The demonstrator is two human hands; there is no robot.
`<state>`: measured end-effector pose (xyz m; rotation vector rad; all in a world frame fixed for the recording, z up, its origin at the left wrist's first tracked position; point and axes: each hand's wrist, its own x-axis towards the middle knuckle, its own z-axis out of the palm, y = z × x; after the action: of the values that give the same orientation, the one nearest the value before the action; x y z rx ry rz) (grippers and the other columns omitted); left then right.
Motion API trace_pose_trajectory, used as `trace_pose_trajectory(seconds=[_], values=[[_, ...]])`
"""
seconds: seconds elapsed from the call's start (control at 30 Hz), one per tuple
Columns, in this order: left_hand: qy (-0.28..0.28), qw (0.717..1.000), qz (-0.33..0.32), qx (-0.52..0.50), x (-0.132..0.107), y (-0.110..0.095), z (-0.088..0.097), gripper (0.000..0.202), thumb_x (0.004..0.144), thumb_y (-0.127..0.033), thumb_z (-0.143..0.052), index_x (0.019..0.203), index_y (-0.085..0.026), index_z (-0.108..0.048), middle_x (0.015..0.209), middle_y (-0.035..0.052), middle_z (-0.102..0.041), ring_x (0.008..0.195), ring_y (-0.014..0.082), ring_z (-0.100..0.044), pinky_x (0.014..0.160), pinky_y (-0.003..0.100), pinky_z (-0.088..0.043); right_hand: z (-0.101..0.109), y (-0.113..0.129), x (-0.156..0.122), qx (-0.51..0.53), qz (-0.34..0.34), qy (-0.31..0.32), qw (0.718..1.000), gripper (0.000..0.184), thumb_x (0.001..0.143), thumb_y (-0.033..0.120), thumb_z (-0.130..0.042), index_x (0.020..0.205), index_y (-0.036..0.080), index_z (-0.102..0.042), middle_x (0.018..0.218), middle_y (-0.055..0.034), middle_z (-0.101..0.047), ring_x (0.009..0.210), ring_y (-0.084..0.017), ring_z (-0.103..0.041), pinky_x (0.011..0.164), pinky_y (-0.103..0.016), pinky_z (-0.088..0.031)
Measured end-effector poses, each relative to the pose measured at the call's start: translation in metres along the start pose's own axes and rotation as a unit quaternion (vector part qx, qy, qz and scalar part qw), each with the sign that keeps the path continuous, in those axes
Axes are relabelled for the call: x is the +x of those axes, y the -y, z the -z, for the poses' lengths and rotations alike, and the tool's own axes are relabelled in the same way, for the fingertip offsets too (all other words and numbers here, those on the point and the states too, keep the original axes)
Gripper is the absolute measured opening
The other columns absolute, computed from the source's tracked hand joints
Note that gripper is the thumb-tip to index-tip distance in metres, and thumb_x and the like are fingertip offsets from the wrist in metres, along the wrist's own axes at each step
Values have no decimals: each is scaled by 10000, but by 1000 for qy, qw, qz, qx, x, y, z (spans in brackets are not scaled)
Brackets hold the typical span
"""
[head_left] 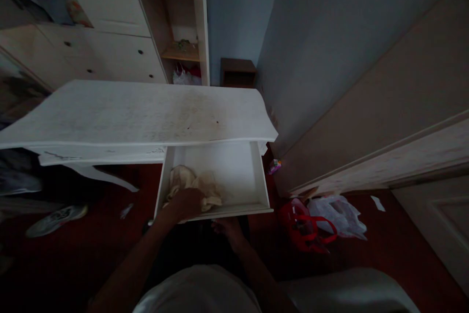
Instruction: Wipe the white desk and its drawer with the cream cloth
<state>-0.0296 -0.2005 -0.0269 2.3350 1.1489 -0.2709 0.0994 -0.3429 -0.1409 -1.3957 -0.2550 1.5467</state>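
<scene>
A white drawer (240, 171) stands pulled out from a white table (120, 108) whose top has brown stains. In the drawer's left part lies a crumpled beige cloth (182, 176). My left hand (188, 203) reaches over the drawer front and is closed on the cloth, its fingertips partly hidden in the folds. Just below the drawer's front edge is my right hand (227, 229), with its fingers curled. Whatever those fingers may hold is too dark to make out.
A red bag (304, 227) and a white plastic bag (339, 215) lie on the floor at right. Behind the table stands a white cabinet (110, 54) with an open door. A shoe (56, 220) is at left; a wall borders the right side.
</scene>
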Motion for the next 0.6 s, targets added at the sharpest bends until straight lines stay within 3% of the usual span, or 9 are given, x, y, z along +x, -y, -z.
trace_pose_trajectory(seconds=[0.13, 0.33, 0.47, 0.6], values=[[-17, 999, -17, 47, -36, 38, 4, 423, 669, -127, -515, 1023, -275, -692, 1081, 40, -701, 1036, 258, -606, 936, 399, -405, 2, 2, -2, -9, 3, 17, 1000, 499, 476, 518, -819, 740, 116, -686, 651, -64, -678, 535, -126, -581, 556, -249, -424], [-48, 998, -29, -23, -58, 56, -3, 683, 659, -75, -496, 1296, -306, -577, 1363, 52, -552, 1286, 237, -465, 1083, 388, -303, 3, 5, -8, -9, 12, 19, 1000, 489, 514, 506, -814, 783, 120, -682, 689, -68, -679, 571, -134, -587, 575, -254, -436], [-10, 994, -34, -100, -65, 54, 0, 753, 667, -64, -468, 1371, -327, -508, 1421, 10, -498, 1330, 212, -418, 1120, 363, -276, 5, -1, -3, -12, 17, 14, 1000, 509, 507, 514, -809, 816, 131, -676, 716, -71, -676, 607, -153, -599, 579, -265, -442], [-1, 996, -63, -68, -61, 23, -1, 710, 663, -11, -431, 1295, -295, -583, 1370, 55, -541, 1264, 225, -476, 1092, 385, -309, 6, -8, 1, -24, 44, 34, 998, 448, 586, 510, -772, 836, 151, -673, 770, -63, -673, 638, -150, -593, 595, -266, -448]])
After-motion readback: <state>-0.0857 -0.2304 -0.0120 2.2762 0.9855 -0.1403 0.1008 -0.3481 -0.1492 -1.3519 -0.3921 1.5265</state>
